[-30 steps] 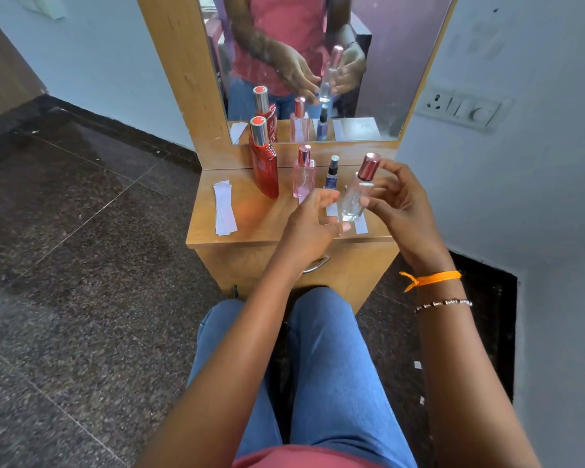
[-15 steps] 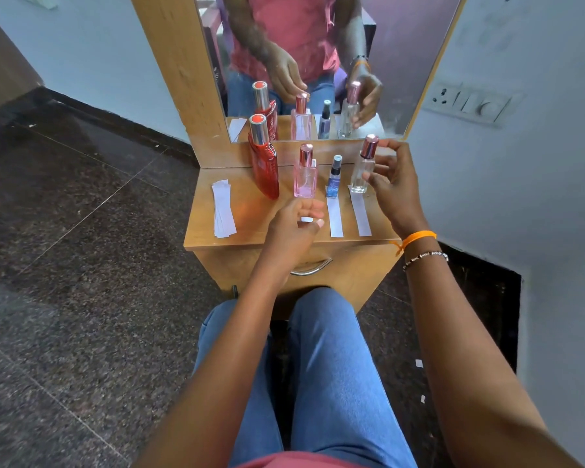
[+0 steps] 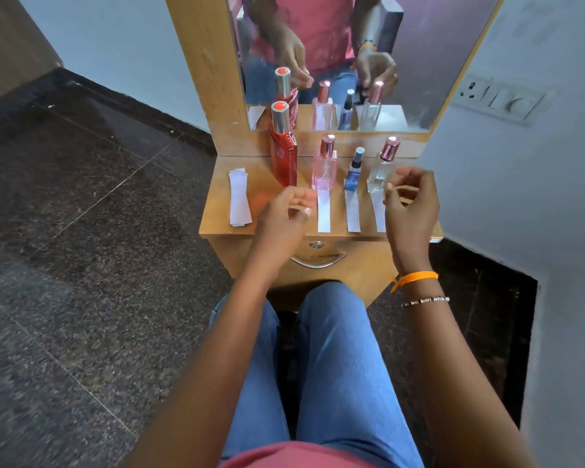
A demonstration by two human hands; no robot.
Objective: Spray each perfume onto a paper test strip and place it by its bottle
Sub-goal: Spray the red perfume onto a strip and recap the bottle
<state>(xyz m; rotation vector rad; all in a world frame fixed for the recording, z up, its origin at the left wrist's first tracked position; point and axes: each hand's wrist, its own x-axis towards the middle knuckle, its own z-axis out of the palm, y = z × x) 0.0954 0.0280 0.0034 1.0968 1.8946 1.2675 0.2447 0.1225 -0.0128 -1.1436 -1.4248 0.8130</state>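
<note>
Several perfume bottles stand in a row on the wooden dresser top (image 3: 217, 211): a tall red bottle (image 3: 283, 157), a pink bottle (image 3: 325, 167), a small blue bottle (image 3: 353, 172) and a clear bottle (image 3: 380, 170) with a pink cap. A white paper strip lies in front of the pink bottle (image 3: 324, 212), the blue bottle (image 3: 353, 212) and the clear bottle (image 3: 378, 211). My left hand (image 3: 286, 216) hovers in front of the red bottle, fingers loosely curled, holding nothing. My right hand (image 3: 411, 204) hangs just right of the clear bottle, empty, fingers loosely curled.
A small stack of spare paper strips (image 3: 238, 197) lies at the left end of the dresser top. A mirror (image 3: 419, 45) rises behind the bottles. A drawer with a metal handle (image 3: 318, 260) faces my knees. A wall with a switch plate (image 3: 497, 99) is on the right.
My right hand set the clear bottle down at the right end of the row and let go of it. My left hand drew back from the strip, which now lies in front of that bottle.
</note>
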